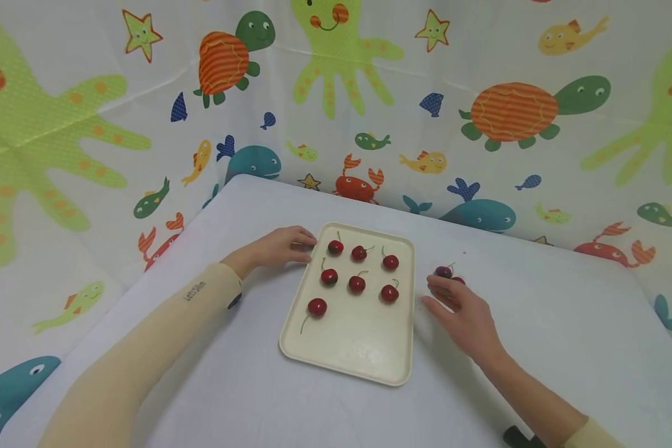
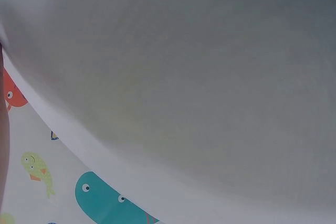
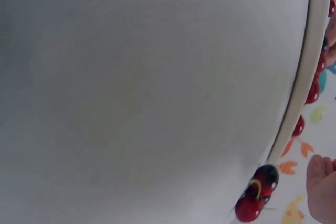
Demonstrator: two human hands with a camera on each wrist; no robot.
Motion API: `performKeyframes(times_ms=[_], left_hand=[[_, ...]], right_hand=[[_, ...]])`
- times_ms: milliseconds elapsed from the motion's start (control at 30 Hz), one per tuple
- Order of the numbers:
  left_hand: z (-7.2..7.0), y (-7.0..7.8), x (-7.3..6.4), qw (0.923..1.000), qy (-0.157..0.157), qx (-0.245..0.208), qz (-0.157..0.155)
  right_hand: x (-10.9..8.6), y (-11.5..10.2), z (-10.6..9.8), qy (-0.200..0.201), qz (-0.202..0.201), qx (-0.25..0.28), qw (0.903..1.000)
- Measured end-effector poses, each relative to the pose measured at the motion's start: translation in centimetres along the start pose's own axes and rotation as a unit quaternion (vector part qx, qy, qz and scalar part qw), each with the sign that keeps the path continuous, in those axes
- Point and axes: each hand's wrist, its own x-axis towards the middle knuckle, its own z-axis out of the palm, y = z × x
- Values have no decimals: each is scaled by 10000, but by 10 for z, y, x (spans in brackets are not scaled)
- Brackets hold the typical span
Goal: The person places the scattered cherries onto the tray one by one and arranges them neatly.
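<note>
A cream rectangular tray lies on the white table, with several dark red cherries on it, stems attached. Three cherries form the far row, three the middle row, and a single cherry lies nearer on the left. My left hand rests its fingertips at the tray's left rim. To the right of the tray, my right hand hovers with fingers loosely bent and nothing between them. Just beyond its fingertips more cherries sit on the table, partly hidden by the hand; the right wrist view shows these cherries close together.
The white tabletop extends around the tray. Behind and to the left hangs a curtain printed with sea animals. In the left wrist view there is mostly white table surface.
</note>
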Motion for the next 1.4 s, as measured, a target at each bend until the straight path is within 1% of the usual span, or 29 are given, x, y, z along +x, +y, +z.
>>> performKeyframes(times_ms=[167,300,433,533,600,667,733,867,967,1033,1133,1300,1400], left_hand=[[1,0,1,10000,7,32,-9],[1,-1,1,10000,30,40,26],[1,-1,2,10000,23,31,46],[1,0,2,10000,4,29,29],[1,0,3,10000,-2,30,-3],[1,0,3,10000,-12,30,-15],[2,-1,4,10000,-16,30,-32],[2,-2,4,10000,-11,17,-55],[2,0,4,10000,-14,11,-83],[1,2,3,9999,-19,8,-114],[0,4,1,9999,-16,-3,-109],[0,7,0,10000,-9,-11,-45],[0,6,0,10000,7,12,-76]], right_hand=[[9,45,5,502,-219,-363,9978],[14,70,4,798,-243,-572,9949],[17,84,-2,908,-234,-657,9934],[18,90,-8,903,-119,-765,9929],[19,90,-13,829,25,-812,9932],[19,85,-20,715,229,-849,9936],[17,75,-29,491,446,-737,9951],[14,52,-44,105,925,-540,9942],[14,47,-50,-154,1188,-421,9919],[15,47,-53,-354,1245,-365,9909],[17,49,-54,-503,1278,-337,9899],[19,51,-53,-639,1228,-330,9898],[21,52,-51,-722,1215,-354,9893]])
